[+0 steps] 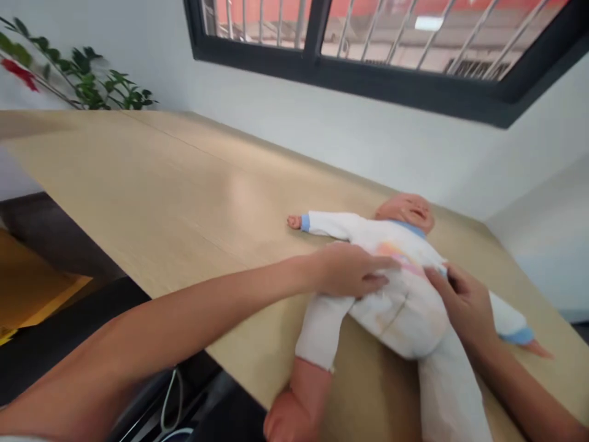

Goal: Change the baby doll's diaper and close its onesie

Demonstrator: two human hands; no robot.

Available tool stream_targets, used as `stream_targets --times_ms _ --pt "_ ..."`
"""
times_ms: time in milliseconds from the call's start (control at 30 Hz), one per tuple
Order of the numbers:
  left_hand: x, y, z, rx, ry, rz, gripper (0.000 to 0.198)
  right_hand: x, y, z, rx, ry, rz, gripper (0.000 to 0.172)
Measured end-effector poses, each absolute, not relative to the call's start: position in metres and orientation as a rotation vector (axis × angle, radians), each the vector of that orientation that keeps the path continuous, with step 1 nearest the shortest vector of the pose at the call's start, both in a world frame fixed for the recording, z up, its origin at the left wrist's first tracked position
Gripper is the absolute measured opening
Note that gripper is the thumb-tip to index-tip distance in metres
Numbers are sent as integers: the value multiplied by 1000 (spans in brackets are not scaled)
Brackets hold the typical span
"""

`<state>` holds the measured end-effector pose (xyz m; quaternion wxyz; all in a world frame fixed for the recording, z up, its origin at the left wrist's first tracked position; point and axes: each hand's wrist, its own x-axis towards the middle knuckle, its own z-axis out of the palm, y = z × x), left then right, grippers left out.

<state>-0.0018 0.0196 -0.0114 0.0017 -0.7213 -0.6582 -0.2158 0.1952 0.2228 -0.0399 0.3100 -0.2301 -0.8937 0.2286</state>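
A baby doll [400, 313] lies on its back on a light wood table [161, 178], dressed in a white onesie with blue cuffs and collar and a pastel chest print. Its head [407, 212] points toward the far wall, and its bare hand [294, 221] rests out to the left. My left hand [350, 271] lies across the doll's middle, over the onesie, with the thumb hidden. My right hand [464, 305] is at the doll's other side, its fingertips pinching the onesie near the print.
The table's near edge runs diagonally from left to bottom centre, with a dark floor, a yellow sheet [32, 282] and a pale cable [172, 399] below it. A white wall, a barred window [317, 43] and a green leafy plant [87, 83] lie beyond the table.
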Motion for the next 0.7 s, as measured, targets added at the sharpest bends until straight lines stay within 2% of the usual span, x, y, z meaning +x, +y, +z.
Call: stream_targets --times_ms 400,533,700 --pt "-7 10 -11 -2068 -2076 -889 30 189 225 -46 -539 -2257 921 23" --pt "-12 19 -15 -2003 -2066 -1006 27 187 226 -46 -523 -2243 1023 25" --pt "-19 41 29 -2021 -1995 -1016 24 171 216 -42 -469 -2257 1059 31"
